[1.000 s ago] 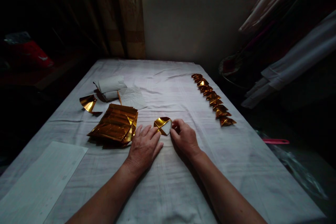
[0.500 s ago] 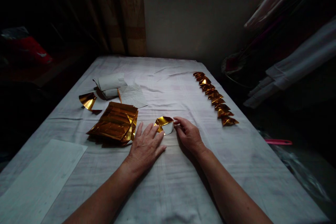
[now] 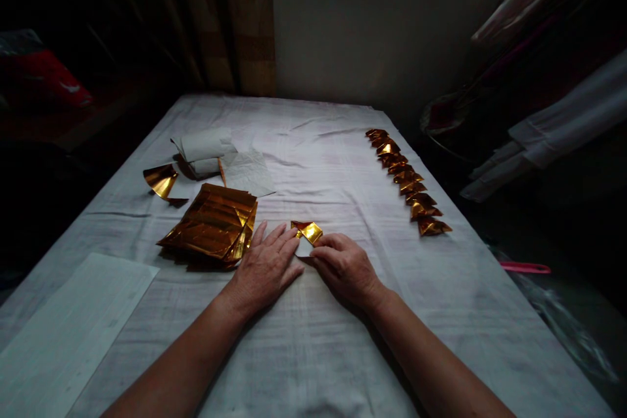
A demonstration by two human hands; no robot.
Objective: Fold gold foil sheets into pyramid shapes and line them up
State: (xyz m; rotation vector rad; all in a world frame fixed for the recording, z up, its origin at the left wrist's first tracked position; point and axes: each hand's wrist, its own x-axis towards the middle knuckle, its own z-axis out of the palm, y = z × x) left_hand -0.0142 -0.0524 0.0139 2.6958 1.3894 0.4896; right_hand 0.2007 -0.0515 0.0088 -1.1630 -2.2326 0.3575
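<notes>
A small folded piece of gold foil paper point(image 3: 310, 232), its white backing showing on the near side, lies on the cloth-covered table point(image 3: 313, 176) between my hands. My left hand point(image 3: 267, 264) is laid flat with fingers spread, its fingertips on the paper's left edge. At the right side, the thumb and fingers of my right hand point(image 3: 345, 266) pinch the paper's near right corner. Close to the left of my left hand sits a stack of gold foil sheets point(image 3: 210, 222). Along the table's right edge runs a row of several folded gold foil pieces point(image 3: 404, 179).
Behind the stack lie white paper wrapping point(image 3: 206, 147) and a curled gold foil scrap point(image 3: 161, 181). A white sheet point(image 3: 73, 326) covers the near left. Beyond the right edge are a pink handle point(image 3: 525, 267) and hanging clothes point(image 3: 563, 124). A wall point(image 3: 337, 26) stands behind.
My right hand has moved slightly left and nearer, closing on the paper's corner. The folded paper has turned, its white part now facing me. The view has tilted down a little.
</notes>
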